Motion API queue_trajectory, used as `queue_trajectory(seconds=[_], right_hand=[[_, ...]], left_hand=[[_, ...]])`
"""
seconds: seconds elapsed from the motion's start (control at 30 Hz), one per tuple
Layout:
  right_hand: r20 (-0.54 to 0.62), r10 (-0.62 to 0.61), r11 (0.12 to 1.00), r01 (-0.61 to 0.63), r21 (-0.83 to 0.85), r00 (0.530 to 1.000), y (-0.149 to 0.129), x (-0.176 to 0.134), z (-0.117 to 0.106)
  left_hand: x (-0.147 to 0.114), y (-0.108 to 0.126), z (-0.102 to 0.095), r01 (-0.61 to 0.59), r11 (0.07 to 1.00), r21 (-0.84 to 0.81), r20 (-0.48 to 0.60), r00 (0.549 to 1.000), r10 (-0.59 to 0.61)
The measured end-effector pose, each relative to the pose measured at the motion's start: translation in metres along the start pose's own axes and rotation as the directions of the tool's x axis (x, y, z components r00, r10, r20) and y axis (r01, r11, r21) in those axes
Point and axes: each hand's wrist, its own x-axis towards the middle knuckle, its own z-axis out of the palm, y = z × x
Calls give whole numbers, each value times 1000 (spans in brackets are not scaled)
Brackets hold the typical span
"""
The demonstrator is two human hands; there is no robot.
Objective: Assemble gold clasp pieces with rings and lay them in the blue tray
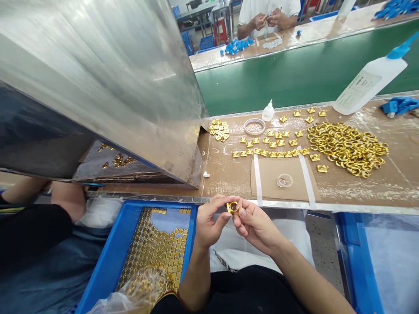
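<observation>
We hold one gold ring piece (229, 208) in both hands.
Our left hand (209, 221) and right hand (257, 223) pinch it, fingertips clamped from either side, just before the workbench (225, 179), near the taped cardboard pad (270, 183).

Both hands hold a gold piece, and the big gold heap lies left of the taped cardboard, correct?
Wrong side: the head view shows the big gold heap right of the taped cardboard. The left hand and right hand do hold a gold piece.
</observation>
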Motion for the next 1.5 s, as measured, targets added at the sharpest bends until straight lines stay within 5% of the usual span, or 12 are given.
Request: queue_trajectory(seconds=[0.17, 0.33, 0.47, 0.63, 0.73, 0.9, 1.23, 1.33, 1.5], right_hand=[[-30, -372, 868, 337, -366, 928, 6, 0, 0], [150, -675, 447, 563, -695, 722, 5, -1, 2], [321, -727, 100, 557, -825, 607, 1, -2, 1], [391, -724, -107, 468, -877, 568, 0, -7, -5], [396, -701, -144, 427, -893, 592, -1, -13, -9], [409, -534, -129, 406, -905, 740, -8, -28, -8], [429, -286, -194, 387, -901, 857, -31, -44, 31], [414, -278, -293, 334, -896, 867, -68, -19, 39], [108, -315, -596, -108, -796, 943, -149, 73, 42]], left_hand=[[0, 8, 6, 110, 991, -77, -106, 987, -118], [4, 18, 12, 192, 968, -161, -126, 969, -213], [2, 19, 24, 313, 917, -245, -209, 907, -366], [-7, 14, 33, 460, 774, -435, -136, 816, -561], [-11, 14, 31, 504, 734, -456, -68, 802, -593], [-17, 23, 28, 526, 728, -439, 35, 820, -572], [-21, 42, 26, 515, 619, -593, 103, 811, -576], [-8, 33, 9, 520, 604, -604, 69, 789, -610], [-7, -1, -39, 505, 652, -566, -84, 751, -655]])
